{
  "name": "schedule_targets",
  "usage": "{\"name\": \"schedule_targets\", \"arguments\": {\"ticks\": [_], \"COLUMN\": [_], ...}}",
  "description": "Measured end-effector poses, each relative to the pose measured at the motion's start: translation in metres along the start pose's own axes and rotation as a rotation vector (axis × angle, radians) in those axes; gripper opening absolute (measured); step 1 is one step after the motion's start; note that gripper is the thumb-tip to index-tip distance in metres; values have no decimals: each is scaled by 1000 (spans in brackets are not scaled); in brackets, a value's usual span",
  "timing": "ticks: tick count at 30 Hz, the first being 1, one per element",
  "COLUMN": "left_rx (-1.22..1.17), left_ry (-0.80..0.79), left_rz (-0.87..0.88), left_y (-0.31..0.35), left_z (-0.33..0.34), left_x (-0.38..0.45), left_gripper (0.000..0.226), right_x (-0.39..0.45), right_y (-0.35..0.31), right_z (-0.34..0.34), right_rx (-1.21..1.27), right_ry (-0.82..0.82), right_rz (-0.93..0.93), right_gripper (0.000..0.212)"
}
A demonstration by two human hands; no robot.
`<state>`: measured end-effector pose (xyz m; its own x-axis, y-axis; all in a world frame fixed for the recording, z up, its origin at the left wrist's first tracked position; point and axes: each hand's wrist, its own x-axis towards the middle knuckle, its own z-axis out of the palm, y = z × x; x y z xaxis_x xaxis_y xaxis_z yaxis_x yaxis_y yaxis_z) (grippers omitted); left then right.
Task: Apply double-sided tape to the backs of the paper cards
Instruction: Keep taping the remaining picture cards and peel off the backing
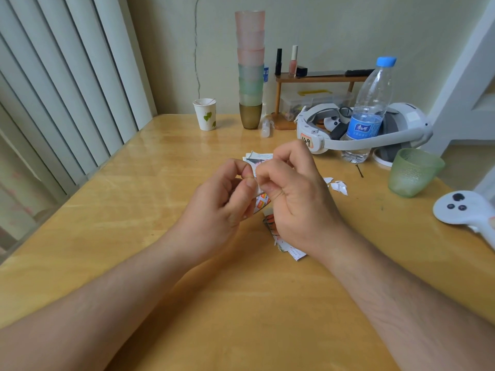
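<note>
Left hand [227, 191]: fingers curled, pinching a small printed paper card [261, 202] held above the middle of the table.
Right hand [292, 191]: fingertips curled in, pinching at the card's upper edge; any tape is too small to make out.
Other cards [288, 247]: thin, printed, lying flat beneath the hands.
Paper scraps [338, 186]: white, torn, right of the hands.
Table [134, 210]: glossy yellow wood.
Far edge: stacked frosted cups [250, 65], clear plastic water bottle [368, 108].

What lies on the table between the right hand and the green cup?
In the head view, small torn white paper scraps lie on the table between the right hand and green cup.
</note>
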<state>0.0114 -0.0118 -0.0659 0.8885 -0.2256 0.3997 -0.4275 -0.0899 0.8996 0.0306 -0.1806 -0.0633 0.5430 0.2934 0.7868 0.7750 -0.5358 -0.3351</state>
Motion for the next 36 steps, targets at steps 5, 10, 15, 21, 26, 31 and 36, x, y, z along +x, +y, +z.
{"name": "schedule_targets", "arguments": {"ticks": [5,10,15,21,26,31,36], "left_rx": [-27,-51,-51,765,1025,1070,944], "left_ry": [42,85,195,9,-68,-75,12], "left_rz": [-28,-19,-16,45,-68,-142,-17], "left_y": [7,11,11,-3,-9,-8,-6], "left_z": [-1,-1,-6,-48,-54,-50,-49], "left_x": [0,0,5,6,8,6,7], "left_gripper": [14,12,16,7,47,29,23], "right_x": [-1,-3,-5,1,5,8,10], "right_y": [-1,-1,-1,-5,-5,-8,-12], "right_z": [1,1,0,-7,-9,-14,-14], "right_rx": [94,241,312,498,830,1017,1048], "right_ry": [4,-21,-41,14,68,88,69], "right_rz": [26,159,220,527,793,955,1031], "right_gripper": [16,14,17,27,12,21,20]}}
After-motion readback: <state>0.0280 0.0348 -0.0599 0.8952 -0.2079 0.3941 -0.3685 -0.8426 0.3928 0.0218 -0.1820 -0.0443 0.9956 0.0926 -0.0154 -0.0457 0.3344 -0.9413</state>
